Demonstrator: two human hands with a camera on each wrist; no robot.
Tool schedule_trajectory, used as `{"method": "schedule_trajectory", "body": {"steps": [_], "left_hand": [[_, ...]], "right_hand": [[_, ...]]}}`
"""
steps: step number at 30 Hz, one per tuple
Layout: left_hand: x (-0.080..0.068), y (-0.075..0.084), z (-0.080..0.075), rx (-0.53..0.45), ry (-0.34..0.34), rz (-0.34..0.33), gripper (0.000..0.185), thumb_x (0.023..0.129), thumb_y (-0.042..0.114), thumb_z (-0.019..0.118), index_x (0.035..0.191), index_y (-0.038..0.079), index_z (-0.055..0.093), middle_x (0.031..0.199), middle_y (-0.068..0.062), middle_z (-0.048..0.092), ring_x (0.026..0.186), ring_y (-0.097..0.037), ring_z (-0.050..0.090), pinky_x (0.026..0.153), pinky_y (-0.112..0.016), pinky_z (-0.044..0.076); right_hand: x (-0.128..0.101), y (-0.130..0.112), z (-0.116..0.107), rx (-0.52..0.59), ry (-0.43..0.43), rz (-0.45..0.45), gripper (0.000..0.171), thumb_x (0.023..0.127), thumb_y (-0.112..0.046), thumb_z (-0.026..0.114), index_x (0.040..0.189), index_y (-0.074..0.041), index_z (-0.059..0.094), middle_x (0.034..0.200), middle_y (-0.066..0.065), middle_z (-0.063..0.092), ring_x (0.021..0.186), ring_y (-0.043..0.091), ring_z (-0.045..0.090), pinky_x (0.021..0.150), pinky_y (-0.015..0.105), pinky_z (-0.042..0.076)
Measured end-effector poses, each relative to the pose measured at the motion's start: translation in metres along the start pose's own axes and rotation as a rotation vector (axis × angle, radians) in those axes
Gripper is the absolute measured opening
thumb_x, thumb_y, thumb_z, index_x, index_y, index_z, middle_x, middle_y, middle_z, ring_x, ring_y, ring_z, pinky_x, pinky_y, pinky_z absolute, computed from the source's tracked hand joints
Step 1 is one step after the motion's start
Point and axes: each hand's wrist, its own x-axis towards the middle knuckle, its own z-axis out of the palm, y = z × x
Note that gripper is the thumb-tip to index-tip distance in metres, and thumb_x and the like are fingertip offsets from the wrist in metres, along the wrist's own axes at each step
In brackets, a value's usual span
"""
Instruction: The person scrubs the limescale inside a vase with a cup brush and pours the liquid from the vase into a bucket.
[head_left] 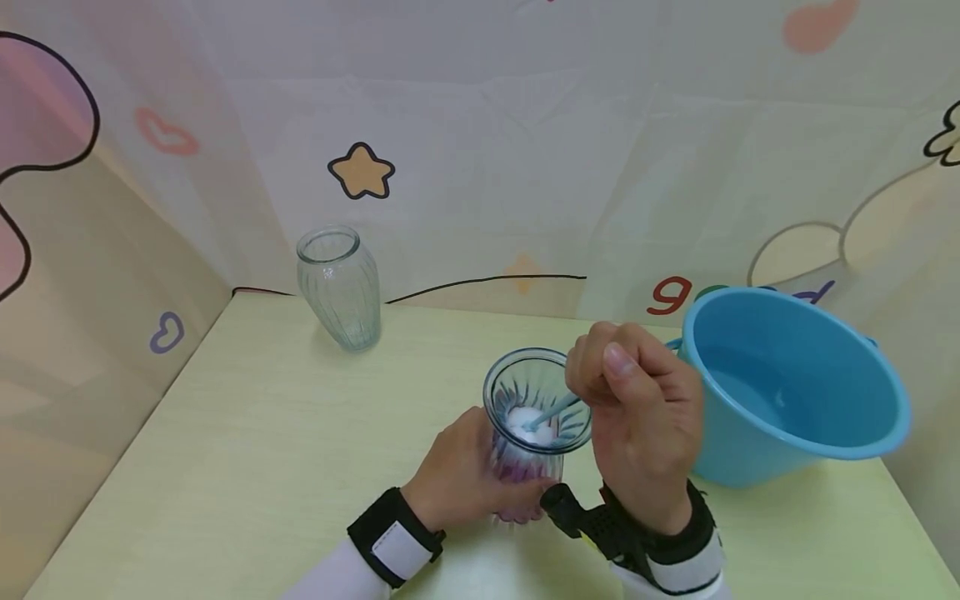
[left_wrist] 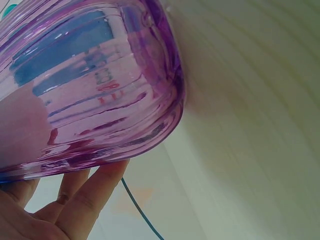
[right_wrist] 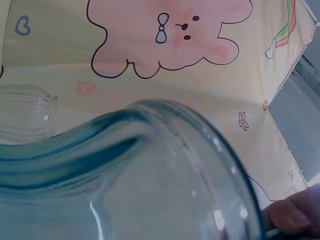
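- A thin blue handle (head_left: 557,408) was pinched by the curled fingers (head_left: 611,367) of the right hand (head_left: 637,433), its white foamy tip down inside the purple ribbed vase (head_left: 528,433).
- The vase, upright on the surface (head_left: 247,433), was gripped round its body by the left hand (head_left: 468,475).
- Scrubbing was judged under way, unfinished; a clear vase (head_left: 339,287) stood untouched well behind, a blue basin (head_left: 787,383) just beside.
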Motion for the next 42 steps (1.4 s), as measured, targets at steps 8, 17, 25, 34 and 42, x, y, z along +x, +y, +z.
{"method": "schedule_trajectory", "body": {"steps": [8, 17, 25, 34, 42], "left_hand": [[0.0, -0.001, -0.001, 0.013, 0.009, 0.014, 0.07, 0.074, 0.059, 0.088, 0.13, 0.042, 0.049, 0.113, 0.021, 0.067, 0.102, -0.003, 0.065, 0.095, -0.035, 0.056], [0.0, -0.002, 0.0, 0.014, 0.009, 0.001, 0.065, 0.074, 0.059, 0.088, 0.125, 0.04, 0.053, 0.11, 0.02, 0.068, 0.099, -0.004, 0.066, 0.091, -0.031, 0.056], [0.0, -0.001, -0.001, 0.01, 0.01, 0.006, 0.067, 0.074, 0.061, 0.087, 0.127, 0.04, 0.052, 0.109, 0.02, 0.069, 0.099, -0.003, 0.067, 0.091, -0.03, 0.057], [-0.001, 0.0, -0.001, 0.016, 0.008, -0.01, 0.069, 0.074, 0.06, 0.087, 0.129, 0.038, 0.051, 0.111, 0.018, 0.068, 0.099, -0.003, 0.066, 0.09, -0.029, 0.058], [0.001, -0.001, -0.001, 0.034, 0.003, 0.011, 0.071, 0.076, 0.061, 0.084, 0.132, 0.036, 0.049, 0.113, 0.015, 0.068, 0.098, -0.005, 0.065, 0.086, -0.026, 0.058]], "right_hand": [[0.001, 0.001, 0.006, -0.036, -0.025, 0.016, 0.032, 0.102, 0.003, 0.037, 0.071, 0.001, 0.042, 0.066, 0.006, 0.033, 0.058, 0.02, 0.036, 0.05, 0.032, 0.027], [0.001, 0.0, 0.013, -0.135, -0.058, 0.093, 0.033, 0.098, 0.007, 0.035, 0.067, -0.003, 0.038, 0.065, 0.005, 0.031, 0.059, 0.019, 0.036, 0.051, 0.032, 0.028], [-0.001, -0.002, 0.015, -0.204, -0.119, 0.128, 0.033, 0.093, 0.012, 0.033, 0.066, -0.005, 0.039, 0.065, 0.005, 0.033, 0.06, 0.018, 0.037, 0.053, 0.031, 0.029], [-0.002, -0.002, 0.015, -0.313, -0.211, 0.263, 0.035, 0.092, 0.013, 0.038, 0.064, -0.01, 0.036, 0.065, 0.003, 0.029, 0.058, 0.016, 0.032, 0.049, 0.03, 0.024], [-0.003, 0.0, 0.016, -0.354, -0.302, 0.301, 0.038, 0.09, 0.015, 0.04, 0.063, -0.011, 0.035, 0.064, 0.001, 0.027, 0.059, 0.013, 0.031, 0.05, 0.031, 0.023]]}}
